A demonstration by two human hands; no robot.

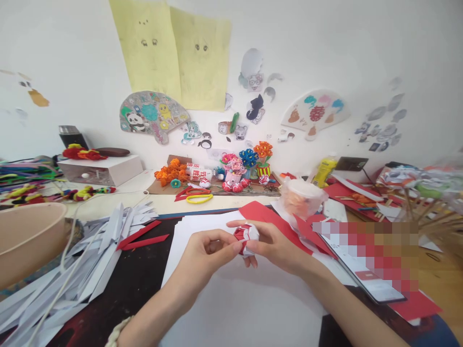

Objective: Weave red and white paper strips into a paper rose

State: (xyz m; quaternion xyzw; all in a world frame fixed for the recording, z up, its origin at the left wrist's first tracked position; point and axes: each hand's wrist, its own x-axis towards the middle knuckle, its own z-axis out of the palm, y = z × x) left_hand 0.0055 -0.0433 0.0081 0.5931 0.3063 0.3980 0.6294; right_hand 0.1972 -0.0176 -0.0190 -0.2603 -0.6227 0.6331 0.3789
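A small folded-paper ball (pixel 250 234) in red and white is held up between both hands, over a stack of white paper (pixel 235 303). My left hand (pixel 213 248) pinches its left side with thumb and forefinger. From the right, my right hand (pixel 273 243) grips the ball, its thumb on the near face and its fingers around the back and beneath. Parts of the ball are hidden behind the fingers.
Folded white paper strips (pixel 104 250) and red strips (pixel 144 237) lie left, beside a beige tub (pixel 29 241). Yellow-handled scissors (pixel 199 198), paper flowers (pixel 248 158) and a plastic cup (pixel 302 197) stand behind. Red paper (pixel 269 221) and a phone (pixel 379 284) lie right.
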